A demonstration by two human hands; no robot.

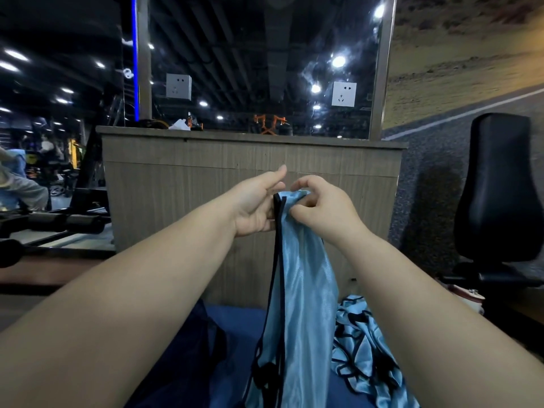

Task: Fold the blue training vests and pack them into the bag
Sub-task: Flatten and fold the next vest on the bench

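Observation:
A light blue training vest (300,290) with black trim hangs down in front of me, held up by its top edge. My right hand (323,207) pinches the bunched top of the vest with curled fingers. My left hand (256,204) is beside it, palm toward the vest, fingers mostly straight, touching the black trim. A pile of more blue vests (362,343) lies lower right on a blue surface (235,322). A dark navy bag (188,348) sits lower left, partly hidden by my left forearm.
A wood-panelled counter (206,178) stands straight ahead with a mirror (265,69) and wall sockets above it. A black padded bench seat (500,187) stands at the right. Gym equipment (53,222) and a person's sleeve are at the left.

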